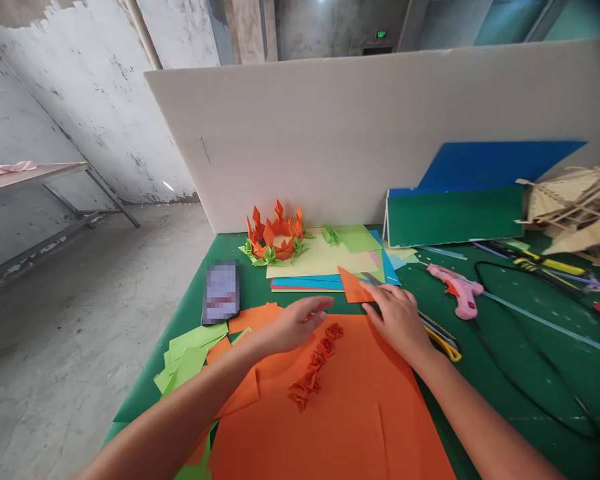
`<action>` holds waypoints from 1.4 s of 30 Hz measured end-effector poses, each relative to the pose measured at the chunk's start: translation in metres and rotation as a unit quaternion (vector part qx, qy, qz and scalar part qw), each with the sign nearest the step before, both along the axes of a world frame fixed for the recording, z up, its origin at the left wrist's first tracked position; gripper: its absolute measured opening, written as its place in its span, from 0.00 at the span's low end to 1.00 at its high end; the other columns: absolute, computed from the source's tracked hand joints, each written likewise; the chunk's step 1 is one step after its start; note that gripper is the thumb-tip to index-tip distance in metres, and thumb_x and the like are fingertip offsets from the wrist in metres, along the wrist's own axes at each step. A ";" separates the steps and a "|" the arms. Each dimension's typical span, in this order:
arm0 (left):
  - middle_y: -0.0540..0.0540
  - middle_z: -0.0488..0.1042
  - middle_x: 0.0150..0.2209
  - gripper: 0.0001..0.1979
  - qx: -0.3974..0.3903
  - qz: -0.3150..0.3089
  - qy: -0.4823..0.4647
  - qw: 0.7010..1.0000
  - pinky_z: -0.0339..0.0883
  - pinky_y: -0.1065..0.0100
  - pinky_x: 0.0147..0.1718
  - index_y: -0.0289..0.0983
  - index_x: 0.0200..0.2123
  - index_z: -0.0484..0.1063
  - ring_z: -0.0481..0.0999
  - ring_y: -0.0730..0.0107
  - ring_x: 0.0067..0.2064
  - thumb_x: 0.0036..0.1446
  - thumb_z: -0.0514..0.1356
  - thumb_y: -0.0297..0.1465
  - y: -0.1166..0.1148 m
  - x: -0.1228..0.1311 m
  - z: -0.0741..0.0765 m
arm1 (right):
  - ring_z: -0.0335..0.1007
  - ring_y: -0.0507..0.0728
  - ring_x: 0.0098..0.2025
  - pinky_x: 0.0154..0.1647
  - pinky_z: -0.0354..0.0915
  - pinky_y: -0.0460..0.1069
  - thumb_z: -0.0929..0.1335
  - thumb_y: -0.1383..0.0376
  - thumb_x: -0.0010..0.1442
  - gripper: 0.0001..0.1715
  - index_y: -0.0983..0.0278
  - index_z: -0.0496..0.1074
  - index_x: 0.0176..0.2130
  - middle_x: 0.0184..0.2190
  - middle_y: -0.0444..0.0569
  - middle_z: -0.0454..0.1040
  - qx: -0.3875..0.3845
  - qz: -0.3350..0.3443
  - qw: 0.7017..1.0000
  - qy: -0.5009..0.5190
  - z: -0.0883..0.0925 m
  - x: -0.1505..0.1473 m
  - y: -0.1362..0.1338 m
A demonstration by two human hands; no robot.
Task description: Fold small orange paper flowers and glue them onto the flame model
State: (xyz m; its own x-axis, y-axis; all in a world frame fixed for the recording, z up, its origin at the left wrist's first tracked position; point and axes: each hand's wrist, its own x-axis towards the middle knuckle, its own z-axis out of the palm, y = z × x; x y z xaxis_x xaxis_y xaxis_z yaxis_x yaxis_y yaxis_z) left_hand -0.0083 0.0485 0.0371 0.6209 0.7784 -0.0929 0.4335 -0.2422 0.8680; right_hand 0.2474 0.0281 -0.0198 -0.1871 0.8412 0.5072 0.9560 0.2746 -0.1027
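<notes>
Light: was bright, even, soft daylight.
Shadows: faint, soft-edged on the orange paper (340, 413).
Edges: wide-angle bending; white board (330, 120) bowed, corners stretched.
Blur: phone (221, 291) screen was pixelated; lower right corner darkened.

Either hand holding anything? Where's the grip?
Nothing is gripped. The left hand is open above the orange sheet near the row of folded orange pieces; the right hand lies flat on the sheet's far edge.
</notes>
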 end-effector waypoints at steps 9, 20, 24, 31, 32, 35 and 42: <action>0.36 0.75 0.50 0.22 -0.255 -0.103 -0.167 0.947 0.72 0.59 0.43 0.36 0.49 0.71 0.78 0.60 0.43 0.62 0.54 0.46 -0.014 0.019 0.001 | 0.66 0.65 0.52 0.46 0.57 0.57 0.64 0.57 0.65 0.27 0.62 0.63 0.60 0.51 0.55 0.75 0.001 -0.025 1.000 -0.005 0.000 0.000 -0.001; 0.36 0.77 0.46 0.16 -0.304 0.150 -0.260 0.904 0.70 0.58 0.46 0.35 0.43 0.73 0.79 0.64 0.40 0.55 0.65 0.37 -0.003 0.021 -0.005 | 0.72 0.59 0.43 0.43 0.58 0.55 0.65 0.66 0.65 0.12 0.59 0.76 0.45 0.38 0.47 0.81 0.074 -0.019 0.994 0.080 0.015 -0.003 -0.004; 0.35 0.65 0.62 0.28 -0.329 0.137 -0.283 0.891 0.64 0.54 0.55 0.39 0.55 0.67 0.73 0.55 0.54 0.52 0.67 0.41 -0.006 0.025 -0.002 | 0.72 0.59 0.43 0.44 0.61 0.55 0.67 0.66 0.63 0.11 0.58 0.76 0.45 0.42 0.46 0.81 0.115 0.012 0.981 0.156 0.028 -0.019 -0.016; 0.39 0.73 0.54 0.26 -0.265 0.098 -0.286 0.916 0.67 0.59 0.47 0.39 0.53 0.67 0.74 0.56 0.51 0.53 0.66 0.42 -0.005 0.029 -0.003 | 0.72 0.58 0.42 0.43 0.67 0.53 0.69 0.63 0.61 0.08 0.58 0.76 0.42 0.40 0.47 0.79 -0.005 0.107 0.948 0.299 0.027 -0.049 -0.031; 0.40 0.74 0.53 0.27 -0.263 0.104 -0.267 0.921 0.67 0.60 0.45 0.39 0.54 0.67 0.75 0.58 0.49 0.54 0.65 0.43 -0.005 0.028 -0.002 | 0.72 0.58 0.42 0.43 0.67 0.52 0.69 0.61 0.61 0.07 0.58 0.76 0.41 0.39 0.48 0.79 -0.027 0.106 0.939 0.326 0.027 -0.050 -0.032; 0.41 0.74 0.52 0.29 -0.257 0.091 -0.248 0.930 0.68 0.63 0.42 0.42 0.57 0.65 0.75 0.60 0.48 0.54 0.65 0.43 -0.007 0.026 0.003 | 0.72 0.57 0.36 0.37 0.67 0.49 0.67 0.57 0.62 0.10 0.60 0.75 0.35 0.34 0.47 0.77 -0.093 0.075 0.897 0.425 0.031 -0.053 -0.033; 0.38 0.79 0.44 0.22 -0.309 0.124 -0.280 0.900 0.71 0.58 0.42 0.35 0.45 0.73 0.79 0.55 0.43 0.52 0.67 0.42 -0.006 0.024 -0.003 | 0.65 0.53 0.25 0.26 0.65 0.46 0.69 0.50 0.57 0.18 0.62 0.70 0.35 0.23 0.43 0.70 -0.176 0.022 0.763 0.622 0.041 -0.059 -0.030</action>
